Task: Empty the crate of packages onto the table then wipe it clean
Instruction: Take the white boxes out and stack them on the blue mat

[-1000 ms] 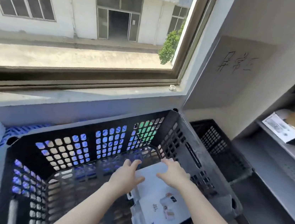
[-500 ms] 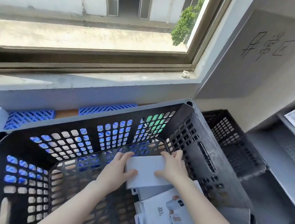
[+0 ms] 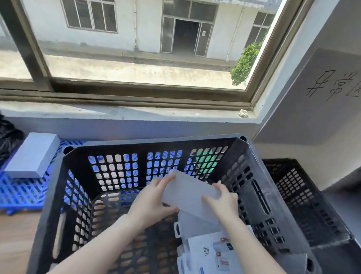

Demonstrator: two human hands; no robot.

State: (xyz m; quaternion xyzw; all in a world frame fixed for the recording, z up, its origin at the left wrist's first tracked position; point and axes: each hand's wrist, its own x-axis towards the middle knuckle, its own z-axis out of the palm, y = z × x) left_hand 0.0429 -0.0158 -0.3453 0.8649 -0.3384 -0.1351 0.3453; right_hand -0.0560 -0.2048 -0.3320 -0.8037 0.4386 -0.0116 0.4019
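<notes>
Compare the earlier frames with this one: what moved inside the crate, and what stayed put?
The left hand and right hand, first resting on the top white box, gripped its ends and lifted it off the stack; it is now raised and tilted. The remaining packages lie as before in the near right corner of the black crate, which stayed put.

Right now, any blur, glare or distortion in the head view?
Head view: wide-angle bends the window frame and crate rim; the sunlit yard is washed out, crate interior shaded; the box gripped by left hand and right hand looks slightly soft; packages below are sharp.
</notes>
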